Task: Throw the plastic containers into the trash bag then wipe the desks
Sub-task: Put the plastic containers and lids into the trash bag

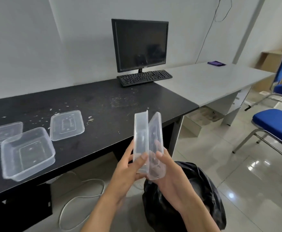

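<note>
I hold two clear plastic pieces upright in front of the black desk (103, 104). My left hand (128, 168) grips a clear container (140, 136), thumb across its lower front. My right hand (168, 174) grips a second clear piece (156, 131) leaning against it. Both pieces hang just above the open black trash bag (202, 185) on the floor. On the desk's left lie a clear container (26, 153), a clear lid (66, 125) and part of another lid (3, 133). Crumbs are scattered over the black desk. A purple cloth (216, 63) lies on the grey desk (212, 81).
A monitor (140, 44) and keyboard (144, 77) stand at the back of the black desk. Blue chairs (276, 124) stand on the tiled floor to the right. A white cable (80, 196) loops on the floor under the desk. A cardboard box (269, 61) sits by the far wall.
</note>
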